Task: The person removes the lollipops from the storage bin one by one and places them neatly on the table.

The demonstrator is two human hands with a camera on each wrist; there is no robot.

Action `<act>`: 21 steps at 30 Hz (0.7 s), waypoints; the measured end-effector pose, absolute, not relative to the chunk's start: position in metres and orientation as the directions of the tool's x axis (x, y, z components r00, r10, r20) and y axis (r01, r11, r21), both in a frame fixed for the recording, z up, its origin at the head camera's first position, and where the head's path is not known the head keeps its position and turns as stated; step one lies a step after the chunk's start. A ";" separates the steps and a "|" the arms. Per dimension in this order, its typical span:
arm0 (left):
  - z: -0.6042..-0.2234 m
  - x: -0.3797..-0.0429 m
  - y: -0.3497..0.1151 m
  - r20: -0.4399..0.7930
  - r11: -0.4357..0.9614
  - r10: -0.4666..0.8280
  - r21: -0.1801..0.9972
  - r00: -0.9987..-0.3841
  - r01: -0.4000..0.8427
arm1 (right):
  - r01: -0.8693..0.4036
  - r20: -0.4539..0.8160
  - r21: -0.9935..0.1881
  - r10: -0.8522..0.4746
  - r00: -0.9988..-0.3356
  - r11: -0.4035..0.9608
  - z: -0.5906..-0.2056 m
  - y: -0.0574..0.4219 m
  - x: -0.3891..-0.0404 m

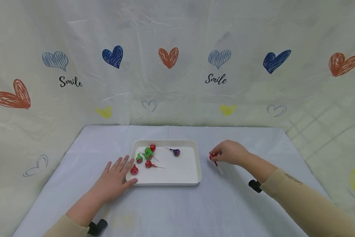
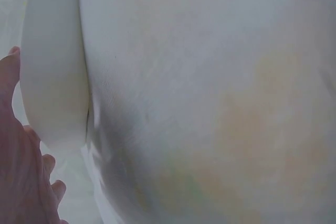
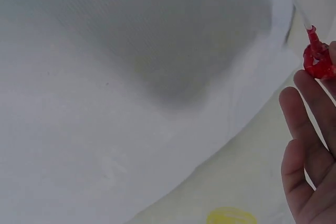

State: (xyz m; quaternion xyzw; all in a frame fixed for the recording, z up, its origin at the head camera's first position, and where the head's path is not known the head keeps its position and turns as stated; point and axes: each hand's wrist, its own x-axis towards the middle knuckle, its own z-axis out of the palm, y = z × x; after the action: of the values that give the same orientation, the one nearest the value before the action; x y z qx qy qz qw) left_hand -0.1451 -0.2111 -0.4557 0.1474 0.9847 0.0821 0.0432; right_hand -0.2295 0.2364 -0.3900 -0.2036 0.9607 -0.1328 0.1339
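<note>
To the right of the white tray (image 1: 174,174), my right hand (image 1: 232,152) pinches a red-wrapped lollipop (image 3: 316,61) by its head, with the white stick pointing away from the fingers. My left hand (image 1: 113,181) lies with spread, straight fingers against the tray's left edge, thumb at the near left corner. Inside the tray's left part lie several lollipops: a red one (image 1: 134,170) near my left fingers, another red one (image 1: 148,164) with its stick to the right, green ones (image 1: 148,151), and a red one (image 1: 152,147) at the back. A purple lollipop (image 1: 176,152) lies apart, right of them.
A white cloth (image 1: 177,210) covers the table under the tray. Behind it hangs a pale backdrop (image 1: 189,105) printed with hearts and the word Smile. Dark wrist cameras (image 1: 98,227) sit at both sleeves.
</note>
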 end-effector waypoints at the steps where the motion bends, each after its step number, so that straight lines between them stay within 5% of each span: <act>1: -0.456 -0.145 -0.211 -0.062 0.943 0.297 0.175 -0.953 0.282 | -0.357 -0.216 -0.298 -0.426 -0.878 0.886 -0.394 0.235 -0.230; 11: -0.457 -0.145 -0.211 -0.075 0.943 0.292 0.189 -0.954 0.274 | -0.372 -0.275 -0.218 -0.423 -0.864 0.902 -0.418 0.226 -0.231; 21: -0.459 -0.146 -0.212 -0.076 0.944 0.288 0.191 -0.955 0.269 | -0.361 -0.261 -0.230 -0.414 -0.872 0.904 -0.403 0.231 -0.231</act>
State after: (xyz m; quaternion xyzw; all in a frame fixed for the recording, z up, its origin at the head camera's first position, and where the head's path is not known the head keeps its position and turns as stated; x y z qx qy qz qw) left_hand -0.1459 -0.2120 -0.4590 0.1414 0.9845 0.0895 0.0517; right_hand -0.2311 0.2310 -0.4030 -0.2011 0.9635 -0.0874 0.1535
